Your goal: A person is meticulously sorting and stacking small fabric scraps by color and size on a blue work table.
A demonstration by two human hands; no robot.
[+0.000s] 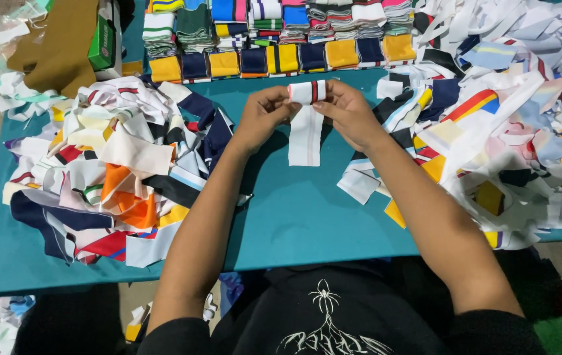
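Centre of frame: left hand (262,113) and right hand (346,112) pinch a white striped cloth strip (306,131) mid-fold above the table (294,223); squaring the edges likely follows.

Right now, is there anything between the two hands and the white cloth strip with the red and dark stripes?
Nothing visible. The left hand and the right hand both pinch the folded top of the white strip directly, above the teal table. The scrap piles lie off to the sides, apart from the strip.
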